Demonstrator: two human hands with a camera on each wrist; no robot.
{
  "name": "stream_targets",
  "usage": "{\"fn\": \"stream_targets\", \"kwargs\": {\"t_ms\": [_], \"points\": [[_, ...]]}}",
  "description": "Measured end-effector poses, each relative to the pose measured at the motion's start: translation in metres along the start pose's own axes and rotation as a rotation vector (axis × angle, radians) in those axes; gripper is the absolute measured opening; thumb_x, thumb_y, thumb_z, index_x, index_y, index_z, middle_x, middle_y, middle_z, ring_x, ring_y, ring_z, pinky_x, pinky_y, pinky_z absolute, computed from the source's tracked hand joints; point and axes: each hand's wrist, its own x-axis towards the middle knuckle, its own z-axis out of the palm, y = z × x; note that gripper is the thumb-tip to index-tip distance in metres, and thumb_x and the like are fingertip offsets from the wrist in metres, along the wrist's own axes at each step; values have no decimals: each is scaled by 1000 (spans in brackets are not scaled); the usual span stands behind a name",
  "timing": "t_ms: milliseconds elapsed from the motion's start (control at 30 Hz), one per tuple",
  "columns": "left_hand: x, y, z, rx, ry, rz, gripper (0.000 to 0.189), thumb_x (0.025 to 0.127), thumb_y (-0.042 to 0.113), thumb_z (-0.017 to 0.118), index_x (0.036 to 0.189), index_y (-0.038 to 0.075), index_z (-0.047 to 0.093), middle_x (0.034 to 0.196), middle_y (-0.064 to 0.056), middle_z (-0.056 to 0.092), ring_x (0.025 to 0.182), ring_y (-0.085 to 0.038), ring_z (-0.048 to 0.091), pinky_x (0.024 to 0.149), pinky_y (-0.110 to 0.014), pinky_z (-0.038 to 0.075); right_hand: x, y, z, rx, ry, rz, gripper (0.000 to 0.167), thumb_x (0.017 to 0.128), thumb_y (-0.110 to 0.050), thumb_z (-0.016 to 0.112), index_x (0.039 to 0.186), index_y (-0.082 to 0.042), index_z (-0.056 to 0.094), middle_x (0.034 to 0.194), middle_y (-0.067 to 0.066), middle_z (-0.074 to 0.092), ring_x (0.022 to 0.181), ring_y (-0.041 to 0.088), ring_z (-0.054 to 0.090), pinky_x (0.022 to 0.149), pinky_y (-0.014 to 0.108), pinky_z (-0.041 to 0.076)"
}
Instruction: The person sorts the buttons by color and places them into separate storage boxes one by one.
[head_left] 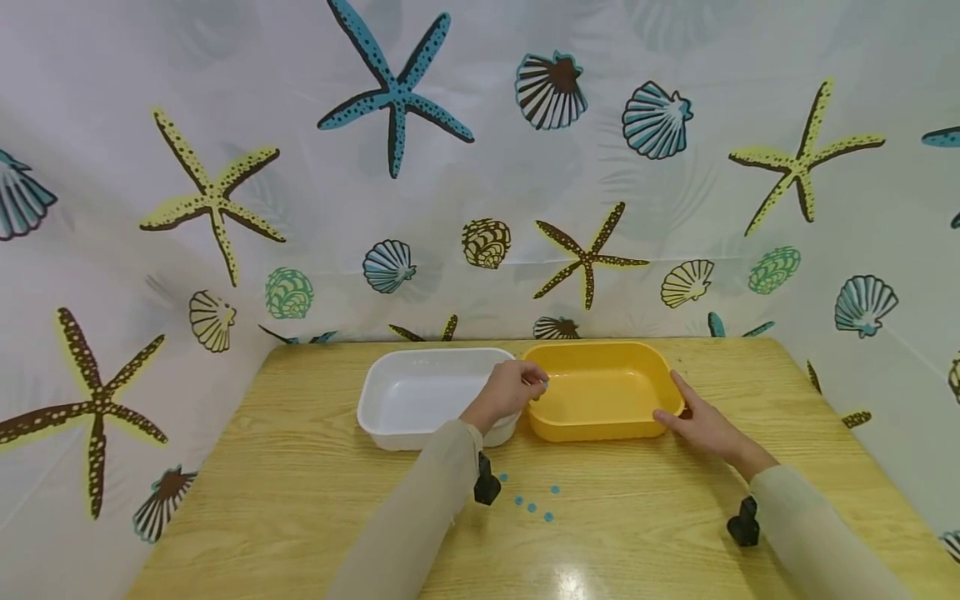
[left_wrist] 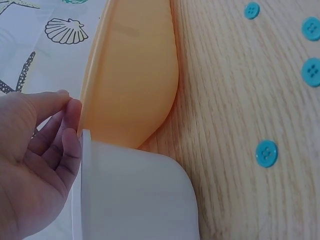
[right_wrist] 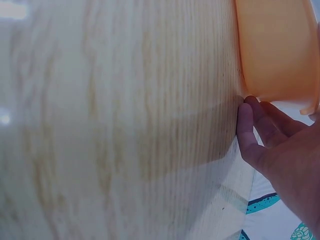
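Observation:
My left hand [head_left: 504,390] is over the adjoining ends of the white tub [head_left: 408,442] and the yellow tub [head_left: 596,432]. Thumb and fingertips pinch a small blue button [head_left: 545,382], which shows only as a bit of blue in the head view. At the yellow tub's right end, my right hand [head_left: 705,427] touches the outer side with its fingers extended. In the right wrist view, the fingertips [right_wrist: 245,112] lie low against the tub wall, near the table. Several blue four-hole buttons [left_wrist: 266,153] lie loose on the wood in front of the tubs.
Both tubs stand side by side at the back of the wooden table [head_left: 300,492]. Behind and beside it hangs a white cloth [head_left: 480,175] printed with starfish and shells. A small black device [head_left: 486,483] sits at each wrist.

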Motion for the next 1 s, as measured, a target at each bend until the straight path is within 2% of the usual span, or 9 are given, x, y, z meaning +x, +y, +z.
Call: {"fn": "stream_targets", "kwargs": {"t_ms": [367, 533, 667, 800, 1000], "points": [[1, -1, -2, -2, 23, 1, 20, 94, 10, 58, 110, 1, 66, 88, -6, 66, 73, -17, 62, 64, -26, 50, 1, -1, 2, 4, -2, -3, 96, 91, -55, 52, 152, -7, -5, 152, 30, 11, 133, 47, 25, 105, 58, 21], [0, -1, -5, -34, 6, -17, 28, 94, 8, 58, 120, -2, 61, 97, -11, 67, 82, -23, 66, 70, -29, 51, 1, -2, 2, 9, -4, 0, 93, 93, -50, 53, 152, -8, -6, 152, 30, 10, 133, 48, 24, 105, 58, 21], [-3, -3, -8, -41, -17, -11, 27, 93, 8, 58, 118, -2, 62, 102, -10, 66, 88, -23, 65, 73, -30, 51, 1, -2, 3, -1, -3, -1, 92, 94, -48, 53, 152, -8, -6, 151, 30, 10, 133, 48, 24, 105, 58, 21], [-12, 1, -17, -4, -57, 20, 23, 92, 9, 60, 112, -1, 65, 99, -7, 64, 89, -20, 61, 73, -29, 51, 1, -1, 3, -6, 0, -5, 92, 93, -49, 53, 152, -8, -6, 151, 30, 11, 133, 47, 26, 105, 58, 21], [-31, 7, -31, 99, -184, 83, 19, 91, 10, 62, 107, 2, 67, 92, -2, 65, 84, -15, 60, 75, -28, 49, 0, 1, 2, -16, 10, -18, 94, 92, -52, 52, 151, -6, -5, 151, 31, 12, 133, 48, 25, 105, 58, 21]]}}
